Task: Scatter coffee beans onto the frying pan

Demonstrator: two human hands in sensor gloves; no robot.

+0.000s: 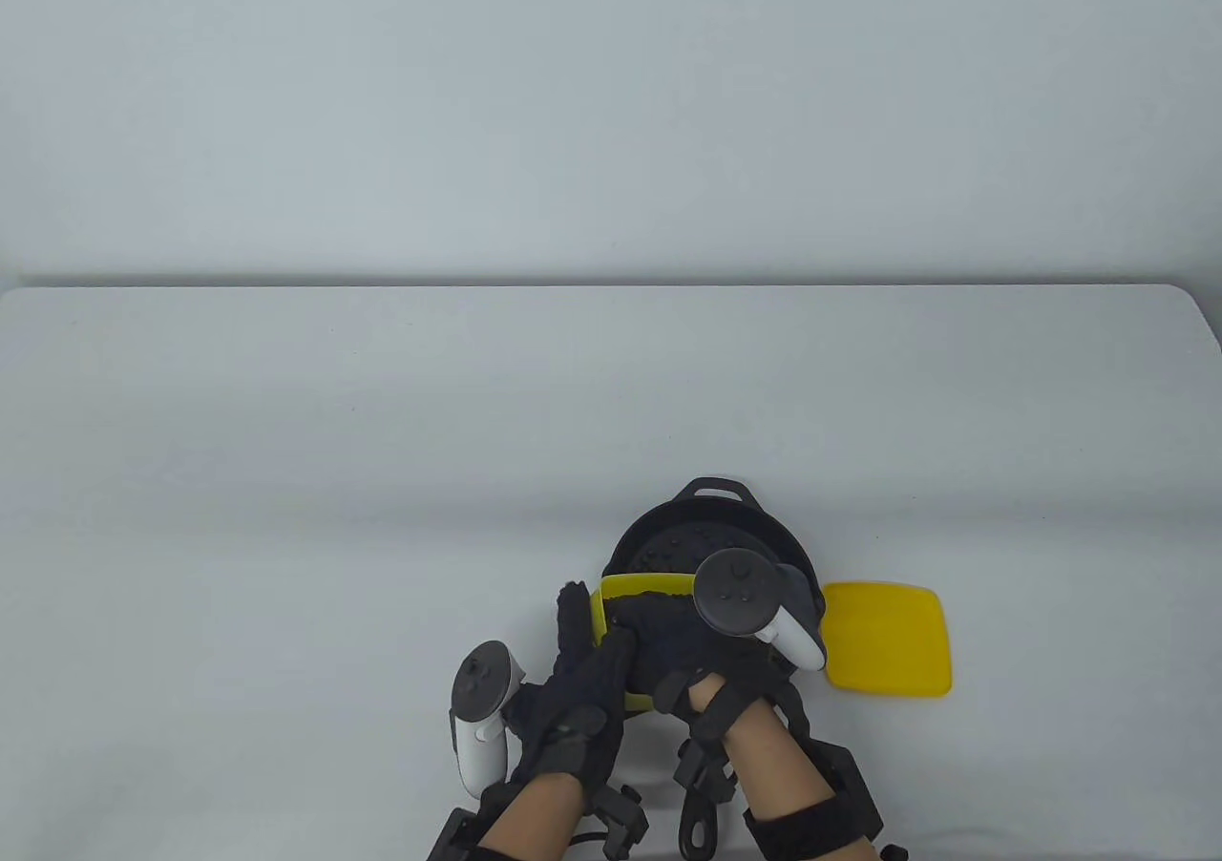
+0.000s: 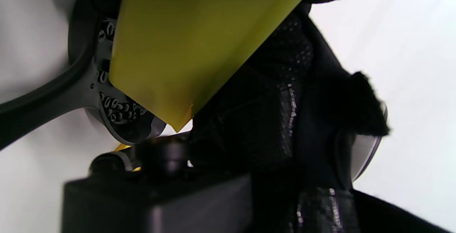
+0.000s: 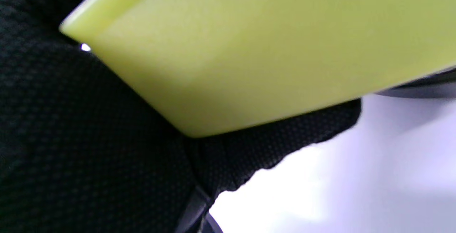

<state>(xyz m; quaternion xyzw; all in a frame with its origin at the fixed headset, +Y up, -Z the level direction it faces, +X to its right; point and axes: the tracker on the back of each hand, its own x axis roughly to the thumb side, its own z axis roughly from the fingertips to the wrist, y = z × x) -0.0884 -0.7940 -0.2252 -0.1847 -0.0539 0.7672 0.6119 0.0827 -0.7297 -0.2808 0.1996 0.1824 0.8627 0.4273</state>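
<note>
A black frying pan (image 1: 668, 532) sits near the table's front edge, with several coffee beans (image 1: 683, 548) on its floor. Both hands hold a yellow container (image 1: 644, 582) tilted over the pan's near side; dark beans show at its rim. My left hand (image 1: 594, 630) grips its left side. My right hand (image 1: 668, 656) grips it from the right, under the tracker. In the left wrist view the container (image 2: 199, 40) hangs above the pan (image 2: 89, 83) and its beans (image 2: 119, 110). The right wrist view shows the container's underside (image 3: 267, 47) against my glove (image 3: 89, 136).
A yellow lid (image 1: 888, 637) lies flat on the table just right of the pan. The pan's long handle (image 1: 697, 823) points toward the front edge between my forearms. The white table (image 1: 382, 422) stretches back to a wall.
</note>
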